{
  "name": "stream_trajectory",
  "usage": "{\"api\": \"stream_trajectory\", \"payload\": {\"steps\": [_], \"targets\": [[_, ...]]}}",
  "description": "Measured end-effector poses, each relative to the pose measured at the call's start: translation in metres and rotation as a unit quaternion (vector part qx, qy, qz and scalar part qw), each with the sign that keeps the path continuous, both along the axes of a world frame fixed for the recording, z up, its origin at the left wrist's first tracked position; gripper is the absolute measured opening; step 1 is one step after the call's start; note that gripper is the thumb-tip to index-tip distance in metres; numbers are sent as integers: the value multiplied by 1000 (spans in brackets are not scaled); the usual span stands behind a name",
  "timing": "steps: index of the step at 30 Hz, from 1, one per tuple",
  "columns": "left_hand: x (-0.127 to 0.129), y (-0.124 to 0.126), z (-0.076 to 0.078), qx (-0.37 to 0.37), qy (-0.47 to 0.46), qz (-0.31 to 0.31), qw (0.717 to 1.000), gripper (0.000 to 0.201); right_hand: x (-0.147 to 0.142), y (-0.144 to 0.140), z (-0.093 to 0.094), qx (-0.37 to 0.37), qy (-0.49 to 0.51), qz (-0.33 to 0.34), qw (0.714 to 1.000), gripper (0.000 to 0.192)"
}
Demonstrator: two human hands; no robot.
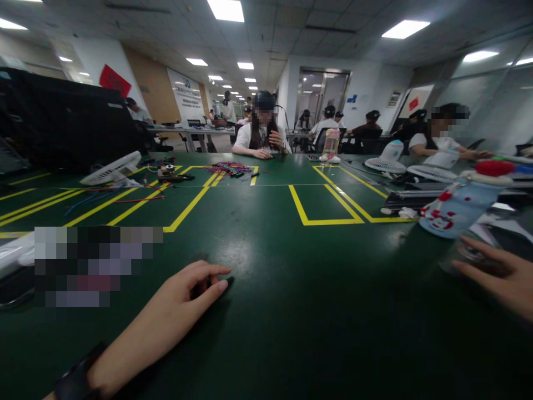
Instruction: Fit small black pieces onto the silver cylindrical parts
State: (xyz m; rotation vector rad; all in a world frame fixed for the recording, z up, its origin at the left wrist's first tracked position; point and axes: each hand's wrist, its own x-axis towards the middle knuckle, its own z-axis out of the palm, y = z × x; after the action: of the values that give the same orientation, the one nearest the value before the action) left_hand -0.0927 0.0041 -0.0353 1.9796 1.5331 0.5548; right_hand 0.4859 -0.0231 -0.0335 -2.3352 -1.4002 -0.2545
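Observation:
My left hand [194, 294] rests low over the green table [266, 333], its thumb and index finger apart with nothing between them. A dark band [81, 375] is round that wrist. At the right edge, my right hand [499, 275] has its thumb and fingers around a small see-through container [452, 260], blurred, with something metallic-looking in it. Just behind that hand stands a light blue bottle [456, 205] with red decorations and a red top. Part of my right hand lies beyond the frame.
Yellow tape [333, 222] marks boxes on the table. A pile of coloured wires [233, 169] lies farther back, before a seated person [260, 136]. White fans [110, 169] lie at left and right. A clear bottle [331, 145] stands at the far side; a black-covered bulk [62, 119] rises left.

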Motion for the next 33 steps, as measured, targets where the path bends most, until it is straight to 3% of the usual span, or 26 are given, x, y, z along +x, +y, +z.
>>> {"api": "stream_trajectory", "payload": {"steps": [3,6,8,10,12,14,18,20,22,25,27,30,33], "targets": [[1,-1,1,4,-5,-4,1000,41,-49,-5,15,-46,38,-9,998,71],[2,-2,1,6,1,-4,1000,41,-118,-8,23,40,13,139,989,58],[1,-2,1,9,7,-2,1000,41,-170,-6,24,72,24,298,952,53],[0,-1,0,16,9,-1,1000,40,-219,-3,23,65,61,438,894,52],[-3,0,-2,23,11,-1,1000,39,-260,0,21,22,103,524,845,52],[-6,1,-3,27,12,-5,1000,38,-287,2,16,-26,134,563,815,52],[4,-4,0,39,21,-8,999,36,-300,2,1,-41,187,561,805,70],[22,-9,6,70,22,-16,997,33,-297,3,-7,-30,224,544,808,88],[48,-14,16,117,12,-61,991,30,-295,5,-13,-27,261,535,803,93],[84,-18,31,145,-30,-125,981,25,-295,7,-17,-33,284,533,797,85],[97,-17,38,157,-62,-130,977,19,-295,6,-17,-36,281,524,803,80],[95,-13,38,163,-101,-101,976,15,-295,4,-13,-18,256,511,821,69],[80,-9,27,131,-104,-69,983,14,-294,2,-9,-6,243,512,824,50]]}}
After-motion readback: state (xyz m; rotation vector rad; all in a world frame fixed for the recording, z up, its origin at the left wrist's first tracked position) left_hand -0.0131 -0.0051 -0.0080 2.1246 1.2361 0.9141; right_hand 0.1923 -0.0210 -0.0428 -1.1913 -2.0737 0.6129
